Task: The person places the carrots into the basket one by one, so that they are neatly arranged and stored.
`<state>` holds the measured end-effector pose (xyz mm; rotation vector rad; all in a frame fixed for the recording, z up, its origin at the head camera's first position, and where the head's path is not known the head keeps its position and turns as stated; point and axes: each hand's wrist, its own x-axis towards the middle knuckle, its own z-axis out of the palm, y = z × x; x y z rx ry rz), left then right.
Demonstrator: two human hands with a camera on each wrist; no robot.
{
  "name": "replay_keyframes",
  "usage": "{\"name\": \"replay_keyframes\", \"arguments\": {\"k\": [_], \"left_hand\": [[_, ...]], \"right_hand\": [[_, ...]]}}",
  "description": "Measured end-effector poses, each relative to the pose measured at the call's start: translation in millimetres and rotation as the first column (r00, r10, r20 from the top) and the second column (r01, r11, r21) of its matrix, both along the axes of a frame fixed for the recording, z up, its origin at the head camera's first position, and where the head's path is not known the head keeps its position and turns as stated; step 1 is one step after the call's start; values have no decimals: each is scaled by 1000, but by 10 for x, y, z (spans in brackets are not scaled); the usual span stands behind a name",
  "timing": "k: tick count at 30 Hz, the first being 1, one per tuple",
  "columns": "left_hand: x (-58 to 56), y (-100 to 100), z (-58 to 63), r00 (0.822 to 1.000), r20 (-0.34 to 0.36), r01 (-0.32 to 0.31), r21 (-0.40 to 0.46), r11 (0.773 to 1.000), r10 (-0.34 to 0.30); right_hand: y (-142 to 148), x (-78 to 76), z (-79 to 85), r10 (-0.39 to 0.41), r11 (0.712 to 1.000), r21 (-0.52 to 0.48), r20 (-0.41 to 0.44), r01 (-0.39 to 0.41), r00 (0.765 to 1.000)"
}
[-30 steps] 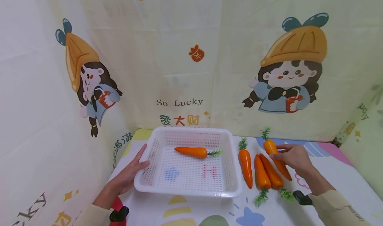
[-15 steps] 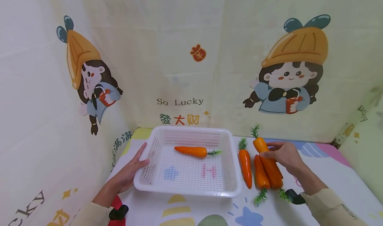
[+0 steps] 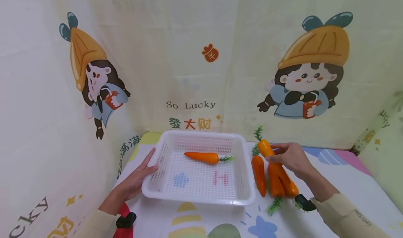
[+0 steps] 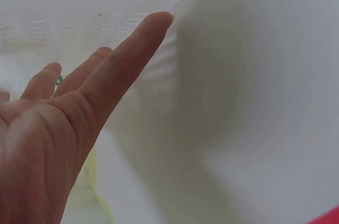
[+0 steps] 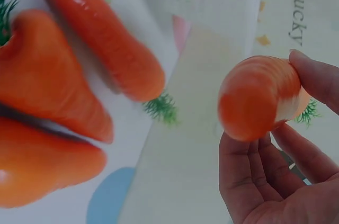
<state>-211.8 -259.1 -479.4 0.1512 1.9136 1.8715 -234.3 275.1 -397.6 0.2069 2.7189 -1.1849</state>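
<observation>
My right hand (image 3: 292, 161) pinches an orange toy carrot (image 3: 265, 148) near its thick end, between thumb and fingers. It is held up over the other carrots, its green leaves pointing away from me. In the right wrist view the held carrot (image 5: 249, 102) appears end-on. Below it, two carrots lie side by side, one (image 3: 275, 183) partly covered; another carrot (image 3: 259, 175) lies beside the basket. At the left side of the white plastic basket (image 3: 201, 200), my left hand (image 3: 133, 182) touches the wall with outstretched fingers. One carrot (image 3: 203, 157) lies crosswise inside the basket.
A white table cover with printed shapes (image 3: 262, 227) lies under everything. Patterned cloth (image 3: 233, 73) hangs close behind the basket and on both sides. Something red (image 3: 124, 227) shows beneath the left forearm.
My right hand has carried its carrot leftward, from the right of the loose carrots to above them, nearer the basket. My left hand and the basket have stayed in place.
</observation>
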Motion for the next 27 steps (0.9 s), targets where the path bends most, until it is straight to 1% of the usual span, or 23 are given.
{"name": "replay_keyframes", "arguments": {"k": [8, 16, 19, 27], "left_hand": [[-15, 14, 8, 999, 27, -25, -16, 1000, 25], [-6, 8, -7, 999, 33, -14, -7, 1000, 14], [-5, 5, -5, 999, 36, -4, -7, 1000, 4], [-35, 8, -2, 999, 50, -7, -3, 1000, 7]], "right_hand": [[-173, -14, 79, 19, 1000, -16, 9, -19, 1000], [-375, -13, 142, 76, 996, -53, -15, -76, 997], [-455, -34, 168, 96, 993, -67, -19, -97, 995], [-647, -133, 246, 125, 989, -71, -17, -126, 992]]}}
